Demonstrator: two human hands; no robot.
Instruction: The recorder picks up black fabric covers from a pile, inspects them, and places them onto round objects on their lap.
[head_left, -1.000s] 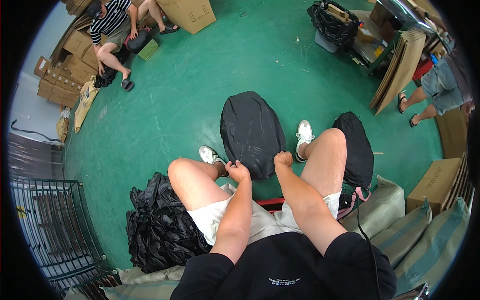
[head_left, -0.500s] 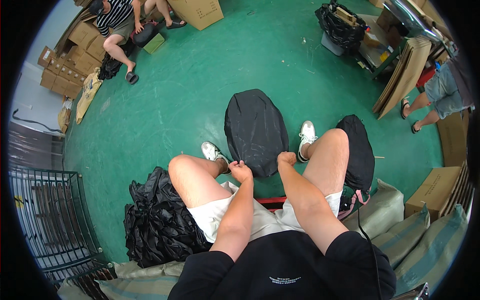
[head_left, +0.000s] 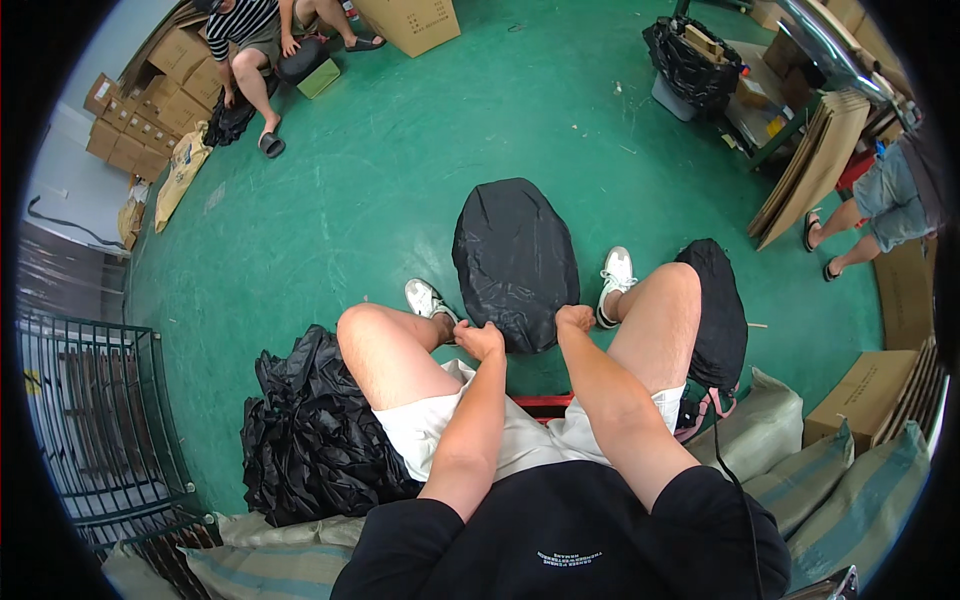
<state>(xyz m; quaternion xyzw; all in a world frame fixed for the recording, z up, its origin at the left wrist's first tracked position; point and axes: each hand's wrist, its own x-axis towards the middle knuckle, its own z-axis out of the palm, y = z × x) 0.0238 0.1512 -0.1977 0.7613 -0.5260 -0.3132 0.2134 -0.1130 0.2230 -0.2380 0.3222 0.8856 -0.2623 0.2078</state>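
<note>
A black fabric cover (head_left: 515,262), stretched into an oval and lightly creased, stands between my lower legs. At its near left edge is my left hand (head_left: 482,340), with the fingers bent in and pinching the rim. My right hand (head_left: 574,320) is closed in a fist on the near right edge of the same cover. What lies under the fabric is hidden. Beside my left thigh rests a heap of crumpled black covers (head_left: 320,435). A second rounded black covered thing (head_left: 712,315) leans by my right knee, with a pink strap (head_left: 716,408) below it.
Woven sacks (head_left: 800,475) lie behind me on the right, near a cardboard box (head_left: 860,398). A metal rack (head_left: 110,410) stands at left. Far left, a seated person (head_left: 250,35) is near stacked cartons (head_left: 165,110). Another person (head_left: 885,200) stands at right by flat cardboard (head_left: 810,165).
Both my hands stay at the cover's near edge, almost unmoved. The view has shifted slightly. The seated person's arm now reaches down to a black bundle on the floor.
</note>
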